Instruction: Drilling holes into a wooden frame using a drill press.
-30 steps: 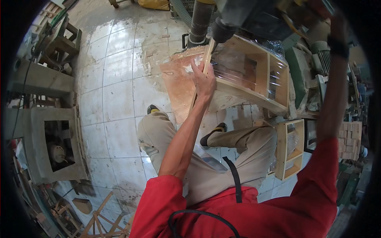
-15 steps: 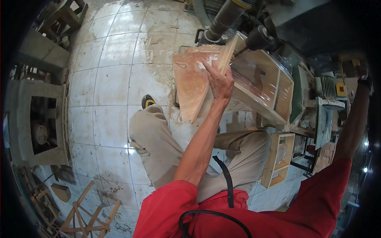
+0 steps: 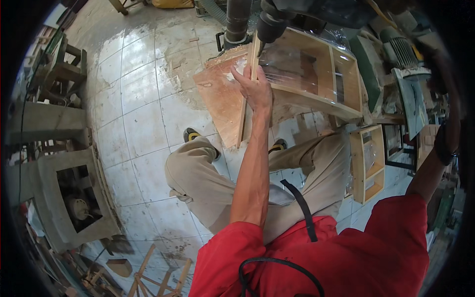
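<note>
My left hand (image 3: 255,91) grips the near end of a narrow board on the left side of a wooden frame (image 3: 341,106), thumb and fingers on either side of it. The frame has dividers and clear plastic film across it. It lies tilted over a flat reddish wooden board (image 3: 222,96) sprinkled with shavings. Just beyond the fingers, a drill chuck (image 3: 271,25) points its bit (image 3: 261,49) down beside the gripped board; whether they touch cannot be made out. My right arm reaches up at the far right, and my right hand (image 3: 437,67) is dark and blurred beside the machine, its fingers unclear.
A metal column (image 3: 237,22) stands behind the boards. An electric motor (image 3: 400,49) sits at the right. A smaller wooden frame (image 3: 367,166) stands by my right knee. A grey machine cabinet (image 3: 74,193) and wooden scraps (image 3: 119,267) lie left on the tiled floor (image 3: 143,126).
The whole view has shifted, so the boards and drill appear farther left. My left hand keeps its grip on the frame. The drill bit now appears closer to the gripped board.
</note>
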Demonstrator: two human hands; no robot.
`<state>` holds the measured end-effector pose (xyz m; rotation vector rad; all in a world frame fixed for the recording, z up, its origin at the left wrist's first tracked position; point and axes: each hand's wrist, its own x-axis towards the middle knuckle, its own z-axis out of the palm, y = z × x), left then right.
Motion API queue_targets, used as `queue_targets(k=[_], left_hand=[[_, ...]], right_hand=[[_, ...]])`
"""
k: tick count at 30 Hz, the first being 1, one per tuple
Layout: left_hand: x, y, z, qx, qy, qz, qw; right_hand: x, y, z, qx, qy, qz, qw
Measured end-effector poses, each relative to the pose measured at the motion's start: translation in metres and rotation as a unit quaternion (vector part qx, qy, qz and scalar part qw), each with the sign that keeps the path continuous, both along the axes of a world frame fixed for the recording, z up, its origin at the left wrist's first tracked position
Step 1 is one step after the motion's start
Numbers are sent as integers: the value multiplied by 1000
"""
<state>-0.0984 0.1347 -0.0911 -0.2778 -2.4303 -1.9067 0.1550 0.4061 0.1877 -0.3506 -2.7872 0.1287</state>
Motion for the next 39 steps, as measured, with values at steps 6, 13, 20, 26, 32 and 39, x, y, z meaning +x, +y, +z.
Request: queue_targets(k=[6, 13, 20, 26, 32, 39], left_hand=[[8, 7, -8, 95, -22, -41, 994], [5, 7, -16, 92, -1, -24, 995], [5, 11, -21, 115, -5, -26, 993], [4, 8, -21, 97, -14, -35, 995], [7, 9, -14, 92, -22, -31, 995], [7, 6, -9, 72, -36, -33, 996]], right_hand=[[-56, -160, 0, -238, 90, -187, 949], [-68, -165, -46, -318, 73, -142, 934], [-75, -164, -67, -309, 99, -117, 939], [-76, -165, -67, -303, 90, -115, 942], [-78, -165, -78, -294, 112, -129, 941], [-82, -165, -84, -315, 129, -123, 932]])
